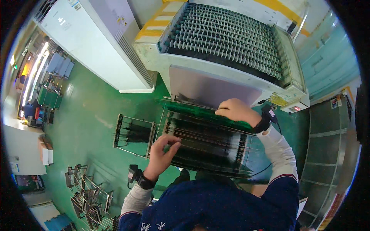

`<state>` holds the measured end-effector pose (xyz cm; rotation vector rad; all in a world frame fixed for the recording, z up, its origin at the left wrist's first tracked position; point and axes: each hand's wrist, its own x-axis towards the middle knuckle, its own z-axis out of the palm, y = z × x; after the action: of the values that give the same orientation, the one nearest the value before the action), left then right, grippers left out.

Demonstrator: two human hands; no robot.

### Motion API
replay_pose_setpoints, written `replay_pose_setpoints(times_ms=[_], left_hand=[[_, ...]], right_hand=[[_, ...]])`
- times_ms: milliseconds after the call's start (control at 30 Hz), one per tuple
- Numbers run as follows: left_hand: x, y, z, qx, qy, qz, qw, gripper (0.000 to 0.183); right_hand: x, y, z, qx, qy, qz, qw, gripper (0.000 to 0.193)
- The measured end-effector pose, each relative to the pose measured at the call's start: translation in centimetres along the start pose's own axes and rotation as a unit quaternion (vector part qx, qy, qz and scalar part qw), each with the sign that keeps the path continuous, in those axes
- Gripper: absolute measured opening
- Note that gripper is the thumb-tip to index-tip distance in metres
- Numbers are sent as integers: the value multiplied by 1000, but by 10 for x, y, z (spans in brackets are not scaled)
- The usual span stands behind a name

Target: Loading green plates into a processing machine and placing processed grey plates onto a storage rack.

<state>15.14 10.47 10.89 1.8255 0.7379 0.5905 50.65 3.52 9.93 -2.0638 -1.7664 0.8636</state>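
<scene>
My right hand (238, 112) is closed at the upper edge of a thin, see-through green panel (189, 109), its thumb and fingers pinched together. The panel stands on edge along the far side of a metal rack (158, 129). Over the rack's left part, my left hand (163, 152) is curled with thumb and forefinger close together; whether anything lies between them is hard to see. Below the hands, several thin dark panels (204, 144) stand in the rack in rows, between toothed black side strips.
Beyond the rack stands a machine with rows of rollers (227, 36) and a flat front plate (212, 86). A smaller rack (135, 133) is at the left. More metal racks (90, 198) stand lower left on the green floor. A tall white cabinet (96, 42) rises behind.
</scene>
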Motion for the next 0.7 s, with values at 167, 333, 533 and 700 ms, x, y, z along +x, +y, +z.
replay_pose_setpoints(times_ms=[167,333,533,700], left_hand=[[-14,-17,-1,-1,16,-21,1000,12],[-38,-29,1,-60,34,-133,989,11],[-68,-40,14,-43,-79,-62,994,13],[-98,-49,23,-114,-184,-137,967,16]], right_hand=[[10,-10,-15,-66,-154,-62,984,39],[21,-10,-13,-52,-166,-33,984,40],[82,67,4,-81,183,18,980,35],[103,101,20,-180,208,38,961,38]])
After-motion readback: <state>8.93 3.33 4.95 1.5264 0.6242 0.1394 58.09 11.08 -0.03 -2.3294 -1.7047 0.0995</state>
